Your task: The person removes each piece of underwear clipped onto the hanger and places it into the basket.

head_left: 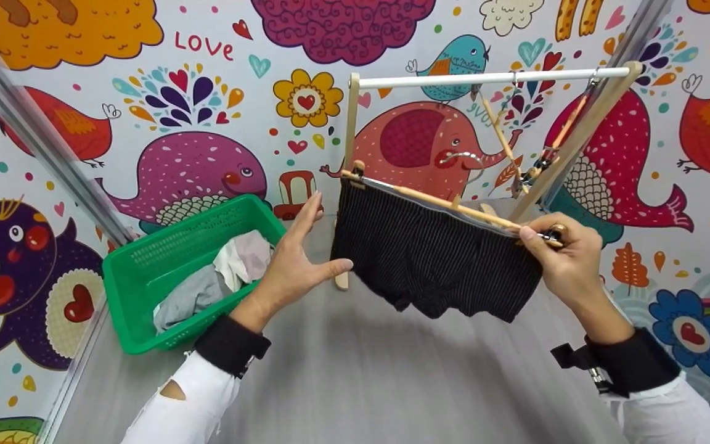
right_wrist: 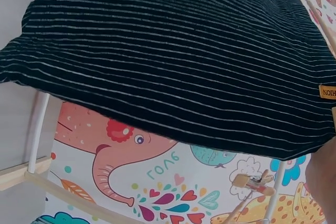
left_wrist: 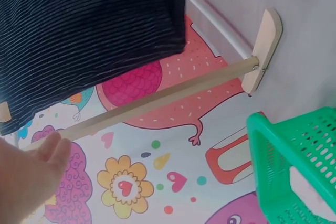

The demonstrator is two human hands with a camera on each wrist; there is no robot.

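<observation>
Black pinstriped shorts (head_left: 435, 253) hang from a wooden clip hanger (head_left: 426, 198), which tilts down to the right. My right hand (head_left: 567, 256) pinches the hanger's right end by its clip (head_left: 553, 235). At the other end a clip (head_left: 358, 174) sits on the waistband. My left hand (head_left: 296, 256) is apart from the shorts, on their left, with fingers extended and thumb spread. In the left wrist view, part of that hand (left_wrist: 37, 174) shows below the striped cloth (left_wrist: 94, 30). Cloth fills much of the right wrist view, where the hand (right_wrist: 323, 182) barely shows.
A small garment rack (head_left: 429, 80) with a white rail stands behind the shorts. Clip hangers (head_left: 500, 129) hang at its right side. A green basket (head_left: 118, 296) on the left holds grey (head_left: 191, 297) and pale cloth (head_left: 244, 259). Cartoon-printed walls stand behind.
</observation>
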